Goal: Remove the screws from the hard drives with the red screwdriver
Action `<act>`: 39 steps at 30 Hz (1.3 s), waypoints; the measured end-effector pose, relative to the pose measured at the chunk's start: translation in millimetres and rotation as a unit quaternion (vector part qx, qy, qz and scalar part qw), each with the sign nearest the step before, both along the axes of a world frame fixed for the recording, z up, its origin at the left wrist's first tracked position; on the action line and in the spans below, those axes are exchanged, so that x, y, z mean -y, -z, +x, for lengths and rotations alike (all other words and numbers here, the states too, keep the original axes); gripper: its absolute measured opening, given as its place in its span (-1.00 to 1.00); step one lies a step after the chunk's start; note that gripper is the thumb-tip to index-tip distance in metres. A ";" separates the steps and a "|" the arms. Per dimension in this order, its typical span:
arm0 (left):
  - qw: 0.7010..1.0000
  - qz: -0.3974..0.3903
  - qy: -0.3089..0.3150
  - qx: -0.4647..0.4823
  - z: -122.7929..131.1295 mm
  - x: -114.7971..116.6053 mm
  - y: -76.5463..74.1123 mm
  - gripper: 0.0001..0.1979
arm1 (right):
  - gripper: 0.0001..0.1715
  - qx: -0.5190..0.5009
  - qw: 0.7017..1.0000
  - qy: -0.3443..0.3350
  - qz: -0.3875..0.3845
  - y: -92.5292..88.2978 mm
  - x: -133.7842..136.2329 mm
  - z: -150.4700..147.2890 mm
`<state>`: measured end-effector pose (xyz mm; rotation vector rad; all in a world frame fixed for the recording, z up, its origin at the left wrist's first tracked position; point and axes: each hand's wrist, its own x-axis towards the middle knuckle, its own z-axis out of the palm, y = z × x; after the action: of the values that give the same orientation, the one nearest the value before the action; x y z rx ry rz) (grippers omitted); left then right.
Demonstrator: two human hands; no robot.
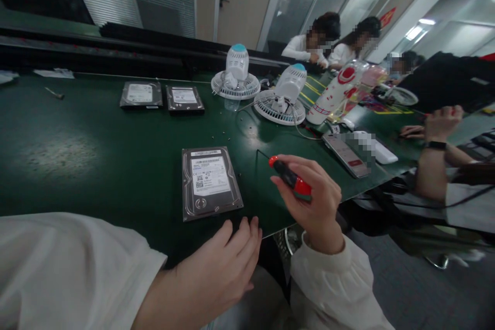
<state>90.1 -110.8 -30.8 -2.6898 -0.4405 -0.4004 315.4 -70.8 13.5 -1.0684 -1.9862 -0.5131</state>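
A hard drive [211, 180] with a white label lies flat on the green table in front of me. My right hand [313, 198] grips a red and black screwdriver [288, 175]. Its thin shaft points to the left, with the tip beside the drive and apart from it. At the near table edge, just below the drive's lower right corner, rests my left hand [228, 258]. Its fingers are loosely extended and nothing shows in them. Several tiny screws [229, 139] are scattered behind and to the right of the drive.
Two more hard drives [141, 94] [184, 99] lie farther back. Two white fans [235, 72] [284, 95] stand beyond the screws. A phone [348, 154], a white device [381, 149] and a white patterned bottle [334, 93] are on the right. A co-worker's arm [435, 160] rests at the far right.
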 end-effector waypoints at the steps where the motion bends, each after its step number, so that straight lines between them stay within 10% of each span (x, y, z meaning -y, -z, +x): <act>1: 1.000 0.002 -0.001 -0.001 0.0 0.5 0.2 -0.35 | -0.46 0.025 1.000 0.005 -0.012 1.8 4.5 -0.2; 15: 1.000 0.017 -0.003 -0.004 -0.1 3.8 7.1 -0.44 | -0.59 0.163 0.968 0.017 -0.188 7.0 21.6 -1.2; 28: 1.000 0.020 -0.004 -0.006 0.0 2.2 2.2 -0.50 | -0.59 0.235 0.891 -0.007 -0.389 -19.2 -70.7 -29.1; 39: 1.000 0.020 0.000 -0.010 0.4 1.1 4.5 -0.48 | -0.53 0.264 0.844 -0.023 -0.465 -19.9 -88.2 -38.8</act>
<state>90.5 -111.9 -35.3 -2.6530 -0.4212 -0.3774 276.6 17.4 33.4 -1.5449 -2.8561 0.3005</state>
